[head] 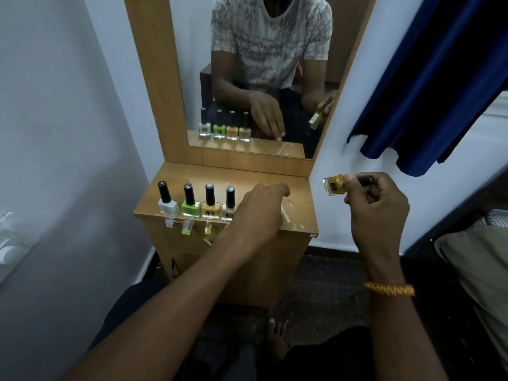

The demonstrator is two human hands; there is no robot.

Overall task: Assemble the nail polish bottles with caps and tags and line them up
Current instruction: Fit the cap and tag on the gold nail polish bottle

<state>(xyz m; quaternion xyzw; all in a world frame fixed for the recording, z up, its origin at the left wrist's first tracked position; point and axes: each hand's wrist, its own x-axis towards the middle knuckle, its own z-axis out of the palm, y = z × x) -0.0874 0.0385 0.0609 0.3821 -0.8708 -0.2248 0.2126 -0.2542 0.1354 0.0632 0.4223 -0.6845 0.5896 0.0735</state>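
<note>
Several capped nail polish bottles stand in a row along the front edge of the small wooden dresser top (299, 188): a pale grey bottle (168, 206), a green bottle (191, 207), a mustard bottle (211, 209) and a beige bottle (229, 210). Small tags (187, 226) hang over the edge below them. My left hand (258, 213) hovers over the dresser right of the row, fingers loosely curled, holding nothing that I can see. My right hand (376, 207) holds a dark yellow bottle (334, 185) sideways by its black cap, off the dresser's right side.
A mirror (247, 78) in a wooden frame rises behind the dresser top and reflects the bottles and hands. A blue curtain (439, 92) hangs at the right. A bed edge (481, 257) lies at the far right. My foot (277, 342) rests on the dark floor.
</note>
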